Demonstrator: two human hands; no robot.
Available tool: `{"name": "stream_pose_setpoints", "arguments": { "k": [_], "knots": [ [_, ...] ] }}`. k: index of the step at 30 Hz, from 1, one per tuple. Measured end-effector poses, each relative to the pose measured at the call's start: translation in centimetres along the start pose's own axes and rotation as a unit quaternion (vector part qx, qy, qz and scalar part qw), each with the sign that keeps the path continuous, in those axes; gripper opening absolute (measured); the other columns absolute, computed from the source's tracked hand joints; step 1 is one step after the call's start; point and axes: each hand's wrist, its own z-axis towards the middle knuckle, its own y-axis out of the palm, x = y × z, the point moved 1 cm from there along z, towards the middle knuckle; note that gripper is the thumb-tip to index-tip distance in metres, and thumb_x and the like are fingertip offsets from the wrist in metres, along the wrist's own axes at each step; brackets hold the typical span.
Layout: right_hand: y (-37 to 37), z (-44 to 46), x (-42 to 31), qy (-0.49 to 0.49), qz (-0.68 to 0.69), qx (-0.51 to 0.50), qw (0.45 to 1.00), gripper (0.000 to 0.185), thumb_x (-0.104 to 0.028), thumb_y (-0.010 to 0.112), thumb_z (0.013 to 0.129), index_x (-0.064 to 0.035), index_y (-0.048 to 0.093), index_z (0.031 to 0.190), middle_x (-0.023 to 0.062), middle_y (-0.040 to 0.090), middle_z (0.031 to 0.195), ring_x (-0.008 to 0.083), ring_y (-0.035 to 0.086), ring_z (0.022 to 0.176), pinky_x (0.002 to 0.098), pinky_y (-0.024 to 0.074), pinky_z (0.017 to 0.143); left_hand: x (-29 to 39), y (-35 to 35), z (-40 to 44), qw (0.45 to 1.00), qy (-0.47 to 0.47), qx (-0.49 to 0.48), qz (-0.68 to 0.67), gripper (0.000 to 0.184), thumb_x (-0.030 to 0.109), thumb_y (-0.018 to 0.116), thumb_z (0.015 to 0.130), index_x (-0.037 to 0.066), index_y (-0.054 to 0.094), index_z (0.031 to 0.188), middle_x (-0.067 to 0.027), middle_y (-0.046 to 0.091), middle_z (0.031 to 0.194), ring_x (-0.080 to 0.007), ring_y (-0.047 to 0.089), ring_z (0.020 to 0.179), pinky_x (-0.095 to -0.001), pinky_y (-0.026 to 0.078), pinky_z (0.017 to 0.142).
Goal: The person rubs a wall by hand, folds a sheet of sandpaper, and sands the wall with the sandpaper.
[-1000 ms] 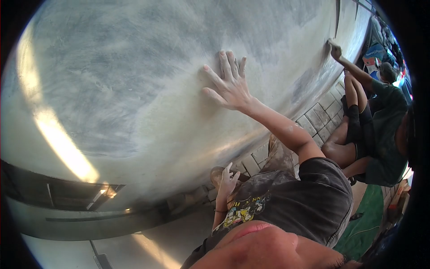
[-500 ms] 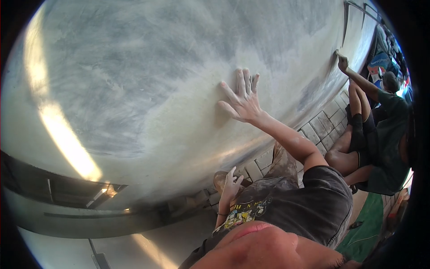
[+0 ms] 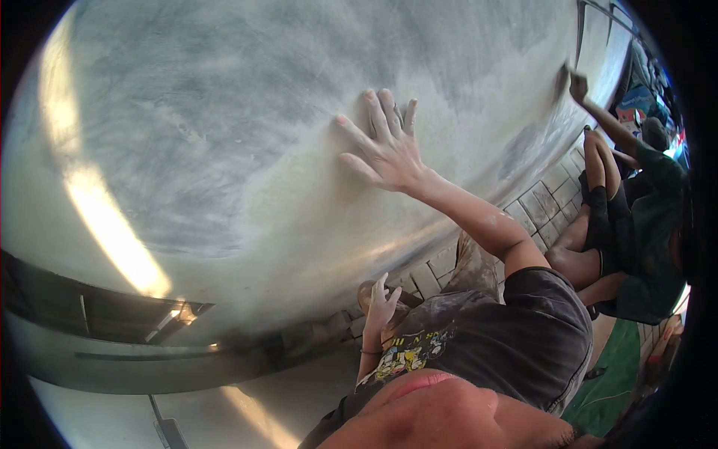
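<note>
Person's right hand (image 3: 387,156) spread wide against pale curved panel (image 3: 277,179), presumably feeling for unevenness; left hand (image 3: 381,307) loosely open near shirt (image 3: 516,329).

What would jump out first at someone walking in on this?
The dusty right hand, fingers spread on a huge curved, streaky grey-and-cream panel. Next, the bright strip of light down the picture's left side. Then a second person at the far right, one arm reaching toward the panel.
</note>
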Motion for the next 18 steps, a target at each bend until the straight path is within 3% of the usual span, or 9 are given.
{"name": "stream_pose_setpoints", "arguments": {
  "k": [6, 10, 12, 15, 18],
  "knots": [
    [-2.4, 8.4, -2.1, 0.002, 0.033, 0.037, 0.999, 0.058, -0.064, 0.030, 0.099, -0.0405, 0.034, 0.153, 0.0172, 0.025, 0.161, 0.0319, 0.018, 0.151, 0.0603, -0.0158, 0.117, 0.4, -2.2, -0.4, 0.998, -0.038, 0.042, -0.006, 0.063, 0.029, 0.066, 0.095, 0.003, 0.040, 0.147, -0.0251, 0.045, 0.141, -0.0338, 0.058, 0.118, -0.0408, 0.050, 0.096],
    [-1.7, 4.4, -0.5, -0.041, 0.003, 0.000, 0.999, 0.058, -0.063, 0.031, 0.100, -0.0410, 0.034, 0.153, 0.0161, 0.023, 0.162, 0.0312, 0.017, 0.151, 0.0599, -0.0160, 0.117, -2.9, -1.8, 0.8, 0.994, -0.057, 0.064, -0.066, 0.063, 0.029, 0.065, 0.095, 0.004, 0.041, 0.147, -0.0242, 0.049, 0.138, -0.0344, 0.062, 0.113, -0.0408, 0.051, 0.095],
    [-0.7, 0.2, 0.0, -0.017, 0.004, -0.057, 0.998, 0.058, -0.063, 0.032, 0.099, -0.0408, 0.034, 0.152, 0.0155, 0.021, 0.163, 0.0316, 0.014, 0.152, 0.0596, -0.0163, 0.117, -0.7, -1.4, 0.3, 0.996, -0.049, 0.049, -0.063, 0.063, 0.028, 0.066, 0.095, 0.003, 0.041, 0.147, -0.0243, 0.049, 0.138, -0.0342, 0.062, 0.112, -0.0400, 0.051, 0.094],
    [0.4, -3.2, 0.1, -0.012, -0.018, -0.053, 0.998, 0.058, -0.063, 0.033, 0.099, -0.0403, 0.035, 0.152, 0.0159, 0.020, 0.163, 0.0323, 0.013, 0.152, 0.0590, -0.0175, 0.117, 0.0, -0.1, -0.3, 0.997, -0.014, 0.033, -0.069, 0.063, 0.027, 0.066, 0.095, 0.003, 0.041, 0.146, -0.0248, 0.049, 0.139, -0.0340, 0.063, 0.111, -0.0389, 0.052, 0.092],
    [-0.6, 3.1, -1.4, 0.010, 0.050, -0.020, 0.998, 0.059, -0.064, 0.034, 0.098, -0.0392, 0.036, 0.152, 0.0171, 0.020, 0.163, 0.0330, 0.015, 0.152, 0.0592, -0.0185, 0.116, -0.9, 0.4, -0.4, 0.997, 0.011, 0.024, -0.069, 0.065, 0.026, 0.067, 0.095, 0.000, 0.038, 0.147, -0.0264, 0.045, 0.142, -0.0325, 0.064, 0.113, -0.0377, 0.052, 0.092]
  ]
}}
